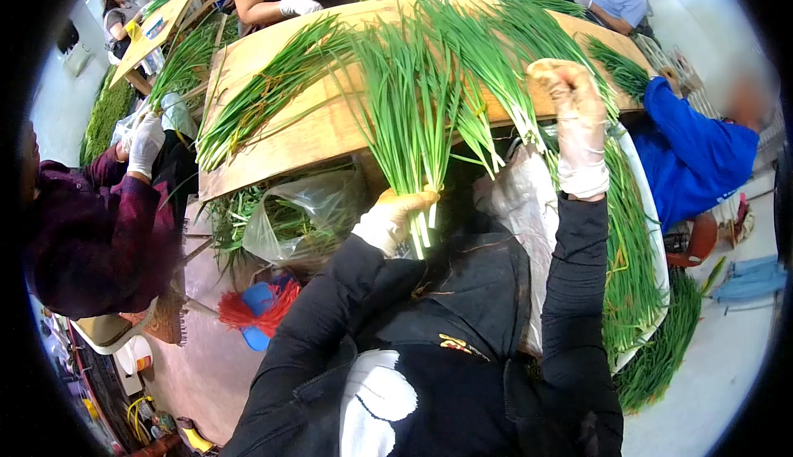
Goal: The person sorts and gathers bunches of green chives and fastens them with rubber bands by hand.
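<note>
My left hand [396, 216], in a pale glove, is wrapped round the white lower ends of a bunch of long green stalks [409, 118]. The leafy tops of this bunch lie over the wooden table [289, 139]. Raised to the right, my right hand [570, 98] is gloved too, with its fingers curled in; what they hold, if anything, is too small to make out. Beneath and left of it, loose stalks [508, 85] lie on the table with their white ends towards me. A small bunch [477, 131] hangs at the table's near edge.
Another pile of stalks [264, 98] lies on the table's left. A long white container [657, 250] full of greens stands at my right. A clear plastic bag [301, 217] is below the table. Co-workers sit left [99, 226], right [694, 143] and across the table.
</note>
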{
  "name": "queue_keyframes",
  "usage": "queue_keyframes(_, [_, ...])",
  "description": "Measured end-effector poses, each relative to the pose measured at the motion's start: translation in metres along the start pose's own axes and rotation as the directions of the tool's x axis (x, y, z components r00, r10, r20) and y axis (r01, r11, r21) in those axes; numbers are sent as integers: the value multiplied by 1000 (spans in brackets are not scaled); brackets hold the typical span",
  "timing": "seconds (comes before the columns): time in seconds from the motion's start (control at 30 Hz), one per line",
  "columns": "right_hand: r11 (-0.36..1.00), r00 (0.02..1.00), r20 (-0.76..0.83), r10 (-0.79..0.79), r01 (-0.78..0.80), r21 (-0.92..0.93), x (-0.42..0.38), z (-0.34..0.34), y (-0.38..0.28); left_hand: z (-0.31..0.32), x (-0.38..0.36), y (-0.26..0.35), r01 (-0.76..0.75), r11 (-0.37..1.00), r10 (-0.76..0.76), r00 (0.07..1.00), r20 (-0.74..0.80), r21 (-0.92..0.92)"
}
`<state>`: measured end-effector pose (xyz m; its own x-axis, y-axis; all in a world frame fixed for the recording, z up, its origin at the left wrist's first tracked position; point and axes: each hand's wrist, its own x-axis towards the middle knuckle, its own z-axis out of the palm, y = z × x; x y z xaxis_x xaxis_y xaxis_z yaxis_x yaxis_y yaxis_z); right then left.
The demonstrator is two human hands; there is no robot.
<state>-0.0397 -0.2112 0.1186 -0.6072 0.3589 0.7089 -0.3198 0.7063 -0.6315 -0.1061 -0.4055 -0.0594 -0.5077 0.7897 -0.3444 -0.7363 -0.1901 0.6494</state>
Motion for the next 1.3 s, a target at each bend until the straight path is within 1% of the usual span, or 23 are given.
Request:
queue_keyframes(0.1, [958,900,397,177,-251,141,-28,7,30,-1,0,2,-26,1000,26,998,51,-18])
queue_keyframes(0.17, [902,769,544,336,-97,-420,-53,20,32,2,-6,11,61,991,-46,991,126,-120])
queue_keyframes(0.2, [816,818,532,217,147,-559,-67,29,32,-3,-3,10,86,982,-48,975,215,-169])
queue_keyframes(0.27, [587,828,531,183,341,-734,-83,45,45,-4,-8,16,83,979,-39,973,227,-187])
queue_keyframes(0.33, [411,839,456,296,319,-854,-96,57,103,-8,-12,22,60,979,-10,969,246,-196])
queue_keyframes(0.37, [473,840,404,362,208,-856,-90,47,113,-7,-17,28,13,985,33,964,263,-172])
queue_keyframes(0.43, [763,893,138,428,-275,-584,-87,24,131,-10,-24,34,21,956,83,938,337,-294])
queue_keyframes(0.5, [524,514,105,852,-836,-160,-68,4,148,-18,-22,35,-3,949,103,947,303,-314])
queue_keyframes(0.53, [524,514,105,851,-836,-160,-68,-2,151,-18,-19,34,-8,965,87,953,291,-262])
queue_keyframes(0.6, [656,737,205,644,-394,-644,-68,-8,156,-19,-8,29,13,987,32,962,272,-163])
queue_keyframes(0.63, [657,736,209,644,-390,-645,-63,-2,137,-17,-6,27,13,996,10,969,246,-90])
queue_keyframes(0.7, [696,942,56,330,-203,-689,-60,10,88,-10,-2,21,47,997,-33,976,215,-63])
queue_keyframes(0.73, [795,924,153,351,-208,-570,-64,12,64,-11,3,15,60,997,-50,984,171,-50])
queue_keyframes(0.77, [849,815,237,528,-515,-121,-78,20,55,-10,4,13,61,997,-51,984,172,-52])
queue_keyframes(0.8, [768,730,361,581,-638,54,-92,29,59,-9,5,12,87,995,-78,987,142,-58])
queue_keyframes(0.83, [837,765,365,530,-402,-372,-97,37,57,-9,5,11,112,992,-105,988,111,-63])
queue_keyframes(0.9, [922,944,174,280,-213,-325,-110,56,69,-10,7,10,94,995,-89,989,122,-39])
queue_keyframes(0.97, [981,985,93,148,-134,-143,-102,70,83,-10,4,11,111,994,-109,988,105,-13])
queue_keyframes(1.03, [960,992,116,50,-16,-281,-88,67,85,-12,4,10,107,994,-105,988,110,-12])
queue_keyframes(1.1, [888,850,272,452,-401,-223,-79,62,96,-13,2,10,142,987,-134,986,94,-81])
queue_keyframes(1.13, [707,623,366,691,-688,-165,-75,60,88,-14,0,12,164,977,-140,976,169,-139])
queue_keyframes(1.27, [402,294,484,824,-906,-133,-76,70,88,-24,-5,9,135,966,-78,965,251,-219])
queue_keyframes(1.3, [353,279,529,802,-935,-42,-78,75,84,-24,-7,9,138,966,-81,965,249,-219])
